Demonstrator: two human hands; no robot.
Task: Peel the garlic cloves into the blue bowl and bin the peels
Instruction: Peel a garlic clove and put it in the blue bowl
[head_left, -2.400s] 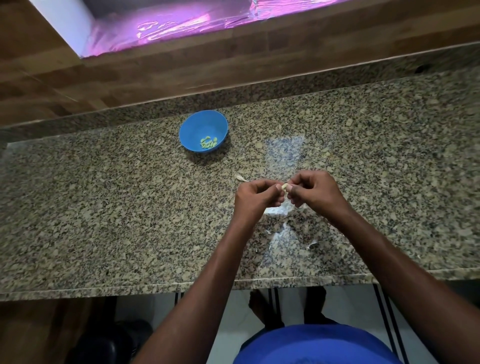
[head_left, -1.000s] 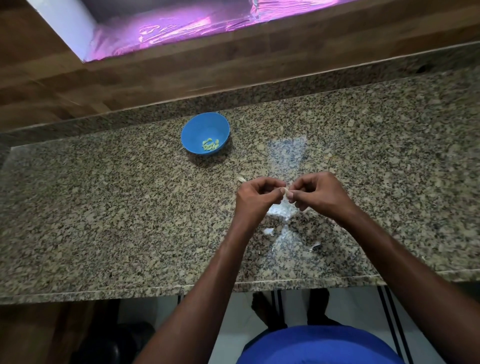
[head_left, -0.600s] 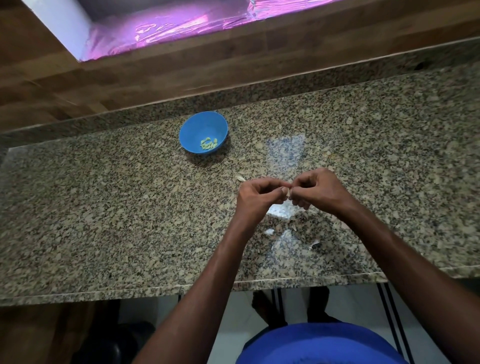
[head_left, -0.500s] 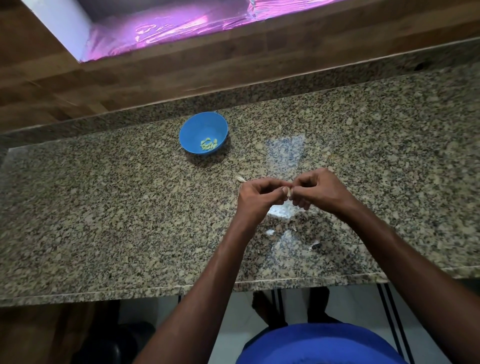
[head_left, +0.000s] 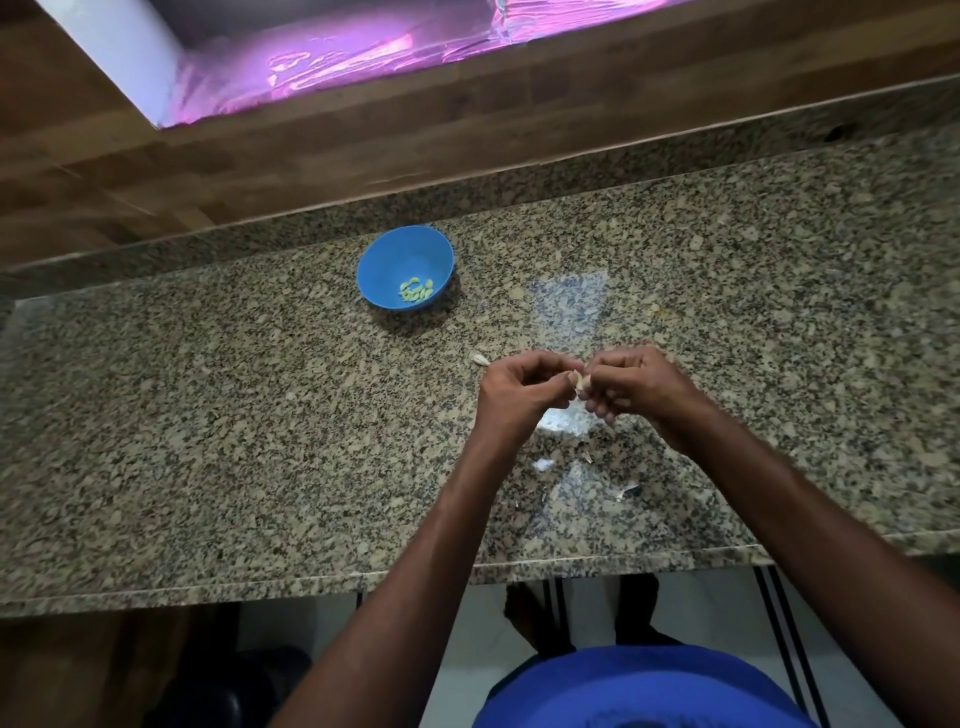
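Observation:
Over the granite counter (head_left: 208, 441) my left hand (head_left: 519, 395) and my right hand (head_left: 636, 387) meet fingertip to fingertip, both pinching one pale garlic clove (head_left: 580, 381). The blue bowl (head_left: 405, 267) stands farther back to the left and holds several peeled cloves (head_left: 415, 291). A loose unpeeled clove (head_left: 479, 358) lies on the counter just left of my left hand. Small white peel scraps (head_left: 544, 464) lie below my hands, with another peel scrap (head_left: 627, 491) nearer the counter's front edge.
A wooden backsplash (head_left: 467, 135) runs along the back of the counter under a pink-lit opening (head_left: 332, 57). The counter's front edge (head_left: 311, 584) lies close to my body. No bin is in view.
Both hands have stayed together on the clove, shifting only slightly as the fingers work at its skin. A small white peel scrap appeared on the counter under my hands.

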